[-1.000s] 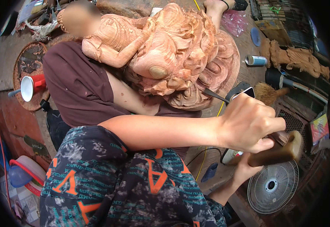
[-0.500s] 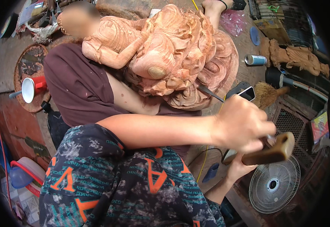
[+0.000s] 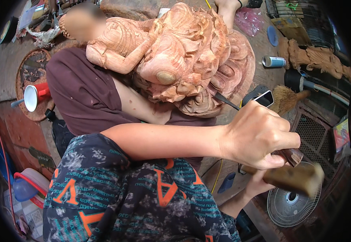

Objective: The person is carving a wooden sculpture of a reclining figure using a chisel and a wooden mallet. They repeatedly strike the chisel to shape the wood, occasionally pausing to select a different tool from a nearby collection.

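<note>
A large reddish wood carving (image 3: 183, 56) of a seated figure lies on its side in front of me, partly against my bent leg in dark maroon shorts. My left hand (image 3: 260, 135) reaches across to the right, its fingers wrapped round a chisel (image 3: 226, 101). The chisel's dark blade meets the carving's lower folds near the round base, and its wooden handle end sticks out past my fist. Lower down, my right hand (image 3: 257, 184) grips a wooden mallet (image 3: 294, 177). The mallet's head is motion-blurred and sits just below the handle end, a little apart from it.
A standing fan (image 3: 291, 197) is close behind the mallet. To the right lie a phone (image 3: 265, 99), a straw brush (image 3: 286, 99), a spray can (image 3: 274, 61) and another carving (image 3: 316, 60). On the left are a red cup (image 3: 42, 92) and a round tray (image 3: 22, 82) with blades.
The mallet has swung down and right, away from the chisel's handle end, which now shows more plainly. My left hand has shifted slightly right with the chisel; the carving has hardly moved.
</note>
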Tool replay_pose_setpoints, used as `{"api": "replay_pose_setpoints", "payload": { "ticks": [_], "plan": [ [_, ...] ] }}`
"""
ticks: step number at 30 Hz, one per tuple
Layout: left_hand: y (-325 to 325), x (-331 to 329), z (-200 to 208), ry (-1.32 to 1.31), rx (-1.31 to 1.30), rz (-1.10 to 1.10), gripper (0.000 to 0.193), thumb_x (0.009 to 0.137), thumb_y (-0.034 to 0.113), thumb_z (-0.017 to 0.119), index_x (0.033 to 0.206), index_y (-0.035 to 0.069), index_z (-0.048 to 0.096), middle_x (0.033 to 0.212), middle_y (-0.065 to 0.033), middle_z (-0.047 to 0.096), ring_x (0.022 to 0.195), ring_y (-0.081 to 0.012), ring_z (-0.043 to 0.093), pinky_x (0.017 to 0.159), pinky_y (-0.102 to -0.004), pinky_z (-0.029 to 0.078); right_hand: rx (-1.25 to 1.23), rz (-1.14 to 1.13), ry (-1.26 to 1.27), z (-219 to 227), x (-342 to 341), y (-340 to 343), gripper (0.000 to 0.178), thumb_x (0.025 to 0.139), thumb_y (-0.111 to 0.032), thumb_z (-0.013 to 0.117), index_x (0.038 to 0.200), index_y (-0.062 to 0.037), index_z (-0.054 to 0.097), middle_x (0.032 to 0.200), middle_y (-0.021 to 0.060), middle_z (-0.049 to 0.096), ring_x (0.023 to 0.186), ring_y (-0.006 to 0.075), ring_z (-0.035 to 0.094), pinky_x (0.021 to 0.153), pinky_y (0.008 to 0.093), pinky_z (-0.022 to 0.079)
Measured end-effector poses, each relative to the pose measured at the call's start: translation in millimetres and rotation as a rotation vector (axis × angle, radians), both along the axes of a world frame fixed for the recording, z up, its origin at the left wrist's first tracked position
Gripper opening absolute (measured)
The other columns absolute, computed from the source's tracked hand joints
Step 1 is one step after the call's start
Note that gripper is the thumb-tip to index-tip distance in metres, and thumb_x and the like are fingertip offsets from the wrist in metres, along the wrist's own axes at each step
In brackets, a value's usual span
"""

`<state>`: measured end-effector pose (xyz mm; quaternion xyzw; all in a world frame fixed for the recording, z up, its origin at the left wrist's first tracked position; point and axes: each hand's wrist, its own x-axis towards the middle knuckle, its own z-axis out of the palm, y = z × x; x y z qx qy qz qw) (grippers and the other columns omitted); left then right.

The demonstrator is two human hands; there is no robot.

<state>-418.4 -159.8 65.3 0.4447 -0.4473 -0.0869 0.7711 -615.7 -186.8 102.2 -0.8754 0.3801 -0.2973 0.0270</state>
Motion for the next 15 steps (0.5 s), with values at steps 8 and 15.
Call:
{"api": "replay_pose_setpoints", "payload": {
  "ticks": [8,15],
  "plan": [
    [1.5,-0.9,-6.2,-0.050,-0.040,-0.034,0.031,0.052,0.024,0.069,0.081,0.016,0.061,0.058,-0.0007,0.045,0.052,-0.0206,0.054,0.042,-0.0335,0.041,0.085,-0.013,-0.042,-9.7,-6.2,10.4,0.057,0.082,-0.001,0.064,0.131,0.0043,0.035,0.128,0.0159,0.047,0.117,0.0258,0.047,0.098,0.0395,0.038],
    [4.4,-4.0,-15.4,-0.130,-0.039,-0.077,0.028,0.056,0.026,0.066,0.081,0.016,0.060,0.058,-0.0008,0.043,0.050,-0.0212,0.052,0.042,-0.0335,0.041,0.020,-0.019,0.090,-14.7,-7.6,14.9,0.049,0.085,-0.008,0.058,0.127,0.0040,0.036,0.118,0.0161,0.051,0.105,0.0238,0.054,0.093,0.0373,0.042]
  ]
}}
